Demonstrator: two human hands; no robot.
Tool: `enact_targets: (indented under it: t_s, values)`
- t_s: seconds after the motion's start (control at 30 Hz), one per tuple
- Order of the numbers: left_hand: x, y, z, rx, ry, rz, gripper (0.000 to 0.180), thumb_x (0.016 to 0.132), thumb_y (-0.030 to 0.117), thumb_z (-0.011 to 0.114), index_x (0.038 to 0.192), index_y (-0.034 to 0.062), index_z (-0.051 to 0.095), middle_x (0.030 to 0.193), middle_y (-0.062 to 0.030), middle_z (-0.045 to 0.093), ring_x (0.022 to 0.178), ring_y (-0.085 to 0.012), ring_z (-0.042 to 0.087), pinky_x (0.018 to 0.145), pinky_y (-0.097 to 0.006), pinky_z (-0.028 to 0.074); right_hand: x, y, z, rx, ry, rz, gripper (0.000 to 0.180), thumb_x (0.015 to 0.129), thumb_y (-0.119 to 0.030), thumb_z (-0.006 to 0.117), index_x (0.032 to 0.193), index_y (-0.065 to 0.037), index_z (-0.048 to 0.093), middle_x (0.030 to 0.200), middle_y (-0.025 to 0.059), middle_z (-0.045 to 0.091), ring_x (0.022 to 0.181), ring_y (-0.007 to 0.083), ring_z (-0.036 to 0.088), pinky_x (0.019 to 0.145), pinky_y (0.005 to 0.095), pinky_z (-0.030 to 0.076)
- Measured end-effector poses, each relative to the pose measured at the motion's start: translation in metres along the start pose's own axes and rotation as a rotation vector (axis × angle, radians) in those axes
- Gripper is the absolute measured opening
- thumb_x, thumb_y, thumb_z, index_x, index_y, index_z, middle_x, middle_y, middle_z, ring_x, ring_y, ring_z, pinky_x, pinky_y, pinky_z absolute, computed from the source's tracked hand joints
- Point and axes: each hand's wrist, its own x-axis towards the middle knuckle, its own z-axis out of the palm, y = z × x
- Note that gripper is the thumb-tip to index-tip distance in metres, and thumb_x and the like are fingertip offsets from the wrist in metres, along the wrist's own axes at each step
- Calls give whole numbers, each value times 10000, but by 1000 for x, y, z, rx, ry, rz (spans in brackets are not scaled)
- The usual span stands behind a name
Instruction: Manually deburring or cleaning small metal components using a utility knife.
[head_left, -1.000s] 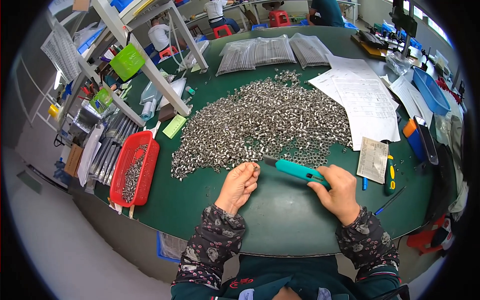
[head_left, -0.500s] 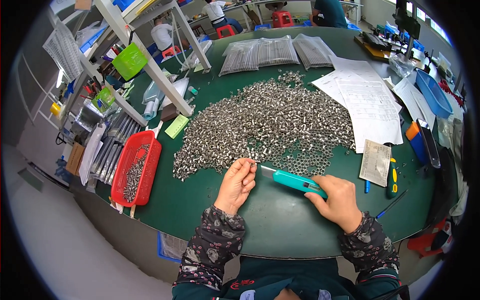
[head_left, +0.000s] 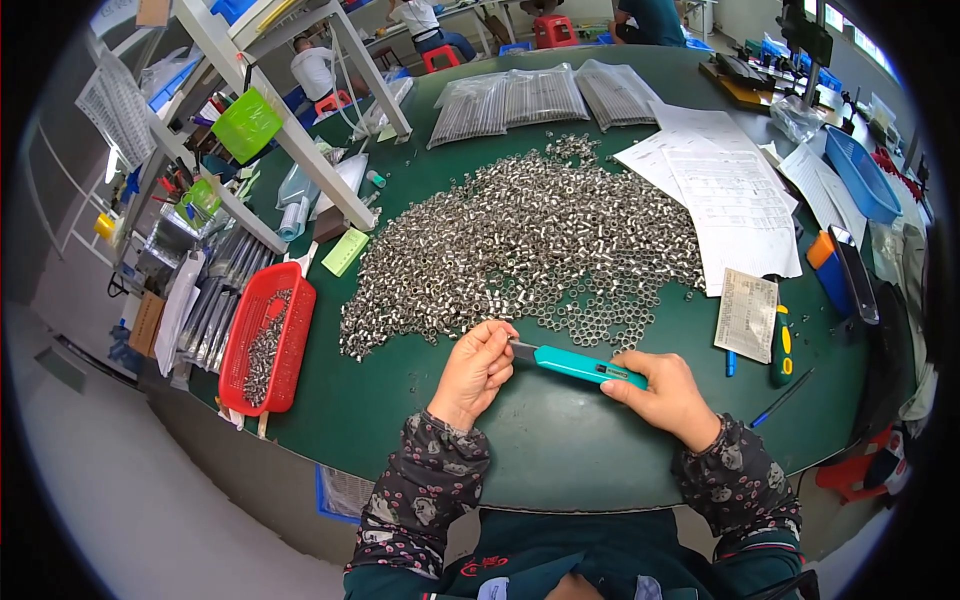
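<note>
In my right hand [head_left: 665, 395] is a teal utility knife [head_left: 575, 364], gripped near its rear end, its blade out and pointing left. The blade tip reaches the fingertips of my left hand [head_left: 478, 370]. That hand is closed in a pinch; a small metal ring seems to be between thumb and forefinger, mostly hidden by the fingers. Just beyond both hands spreads a large heap of small metal rings [head_left: 520, 230], with a flat single layer of them at its near right side.
A red basket [head_left: 303, 330] with metal pieces stands at left. Bagged metal tubes [head_left: 545, 97] lie at the back. Paper sheets [head_left: 735, 220], a yellow-green screwdriver [head_left: 781, 345] and a blue pen [head_left: 785, 396] lie right. A white shelf post [head_left: 290, 130] rises at left.
The knife has moved left, bringing its blade up to my left fingertips; my right hand came slightly left with it. My left hand keeps its pinch. The whole view has shifted a little.
</note>
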Motion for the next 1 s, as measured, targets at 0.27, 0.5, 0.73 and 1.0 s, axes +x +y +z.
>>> enact_targets:
  t_s: [0.27, 0.5, 0.73, 1.0]
  values:
    - [1, -2, 0, 6, 2, -22, 147, 892, 163, 466, 868, 27, 519, 632, 10, 461, 450, -16, 295, 366, -148, 228, 0, -1, 0, -81, 70, -46, 287, 718, -334, 625, 841, -75, 627, 654, 124, 590, 601, 288, 570, 536, 371, 425]
    - [0, -1, 3, 16, 50, -54, 182, 897, 202, 456, 849, 36, 516, 632, 8, 446, 452, -20, 292, 367, -148, 228, -1, -5, 3, -209, 248, -229, 252, 700, -281, 653, 830, -69, 611, 678, 101, 575, 589, 285, 555, 518, 364, 417]
    - [1, 1, 1, -9, 71, -26, 197, 904, 216, 441, 852, 41, 516, 702, 0, 440, 489, -26, 302, 368, -146, 228, 0, -3, -1, -362, 397, -398, 261, 645, -227, 689, 812, -60, 579, 639, 79, 531, 565, 256, 535, 511, 348, 410]
    - [1, 4, 4, 14, 102, -3, 150, 900, 183, 446, 907, 49, 513, 726, -15, 461, 483, -23, 312, 370, -141, 233, -3, -3, 1, -354, 360, -340, 243, 646, -226, 687, 803, -70, 586, 622, 74, 534, 551, 248, 537, 489, 347, 405]
